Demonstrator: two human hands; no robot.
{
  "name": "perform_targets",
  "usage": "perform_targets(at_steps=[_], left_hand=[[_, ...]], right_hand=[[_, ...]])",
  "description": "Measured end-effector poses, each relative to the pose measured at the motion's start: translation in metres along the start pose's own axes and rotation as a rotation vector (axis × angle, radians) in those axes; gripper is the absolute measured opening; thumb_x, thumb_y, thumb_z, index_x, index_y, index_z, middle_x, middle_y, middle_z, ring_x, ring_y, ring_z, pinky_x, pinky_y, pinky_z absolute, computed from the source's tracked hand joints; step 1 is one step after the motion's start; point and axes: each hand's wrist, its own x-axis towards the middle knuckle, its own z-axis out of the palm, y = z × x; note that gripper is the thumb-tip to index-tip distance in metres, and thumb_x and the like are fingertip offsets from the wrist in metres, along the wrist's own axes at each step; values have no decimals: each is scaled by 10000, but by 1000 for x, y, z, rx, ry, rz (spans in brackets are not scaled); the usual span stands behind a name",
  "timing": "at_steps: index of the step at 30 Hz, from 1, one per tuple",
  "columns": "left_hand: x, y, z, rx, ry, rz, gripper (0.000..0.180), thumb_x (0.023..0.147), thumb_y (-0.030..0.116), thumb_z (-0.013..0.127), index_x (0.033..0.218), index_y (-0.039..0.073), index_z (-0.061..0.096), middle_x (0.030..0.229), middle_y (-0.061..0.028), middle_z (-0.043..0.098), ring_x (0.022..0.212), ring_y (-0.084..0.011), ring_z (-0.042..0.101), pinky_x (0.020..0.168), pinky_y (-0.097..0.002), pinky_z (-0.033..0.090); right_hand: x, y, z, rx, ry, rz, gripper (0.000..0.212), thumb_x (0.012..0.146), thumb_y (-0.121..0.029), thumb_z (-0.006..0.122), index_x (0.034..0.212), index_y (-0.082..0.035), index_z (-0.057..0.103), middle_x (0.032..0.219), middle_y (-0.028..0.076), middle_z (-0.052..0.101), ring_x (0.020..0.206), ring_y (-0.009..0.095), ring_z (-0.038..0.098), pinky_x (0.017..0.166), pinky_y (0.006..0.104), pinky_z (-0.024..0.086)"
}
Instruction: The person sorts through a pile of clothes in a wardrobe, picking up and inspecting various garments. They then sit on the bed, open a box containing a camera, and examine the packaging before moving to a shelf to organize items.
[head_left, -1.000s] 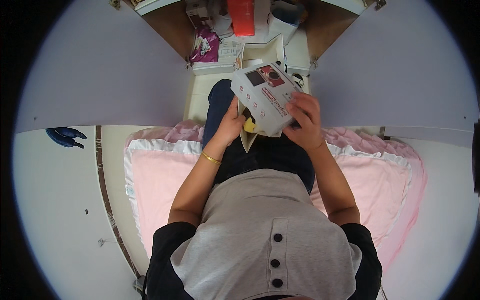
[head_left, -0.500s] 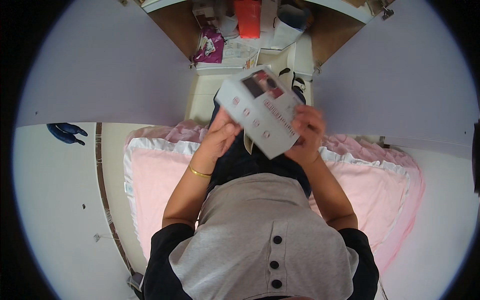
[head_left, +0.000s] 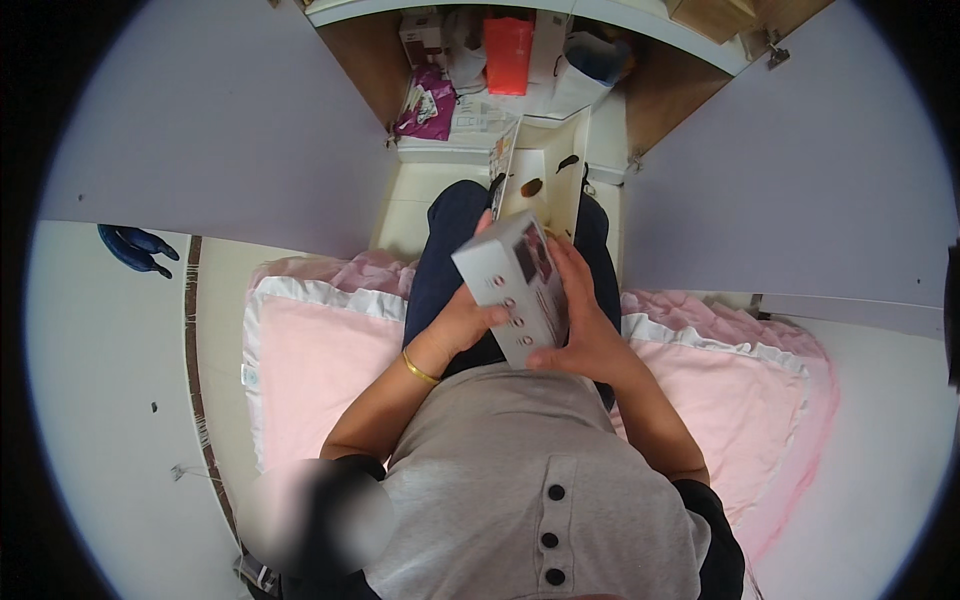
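Observation:
A white cardboard box (head_left: 505, 290) with a dark and red picture and small red icons is held tilted above my lap. My left hand (head_left: 468, 318) grips its left side, with the thumb on the face that carries the icons. On the right side my right hand (head_left: 585, 315) is wrapped round the box, fingers stretched along its edge and thumb near the lower corner. Just beyond it, between my knees, an open pale carton (head_left: 568, 200) stands with a brown oval item (head_left: 532, 187) inside.
Ahead is an open cupboard with a red box (head_left: 508, 55), a purple bag (head_left: 428, 105) and a white bag (head_left: 585, 75). Its grey doors (head_left: 230, 120) stand wide on both sides. Pink bedding (head_left: 310, 350) with white trim lies around me.
The white box has come closer to my body and turned more upright. My right hand has shifted along its right side. The open carton between my knees is now more exposed.

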Motion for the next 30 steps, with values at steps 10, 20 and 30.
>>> perform_targets(at_steps=[10, 20, 30], left_hand=[[-10, -17, -28, -177, -155, -280, 1184, 641, 162, 773, 1463, 166, -80, 1444, -75, 254, 1317, -233, 278, 1068, -392, 259], [-9, -22, -35, -64, -103, -332, 1070, 596, 227, 817, 1424, 51, 163, 1329, -77, 392, 1240, -221, 380, 1023, -380, 338], [15, -18, -45, -212, -113, -53, 1033, 605, 383, 803, 1394, 24, 241, 1357, -136, 399, 1257, -292, 399, 1048, -439, 318]], right_hand=[[-7, 4, 9, -40, 163, -18, 1034, 624, -286, 764, 1432, -68, 156, 1336, 183, 202, 1266, 320, 233, 1054, 413, 231], [-7, 3, 7, -20, 180, -27, 1030, 617, -296, 779, 1428, -97, 176, 1327, 177, 202, 1264, 320, 225, 1049, 422, 237], [38, -10, -11, 3, 225, -90, 988, 563, -243, 806, 1395, -96, 294, 1289, 184, 267, 1233, 317, 271, 1045, 402, 247]])
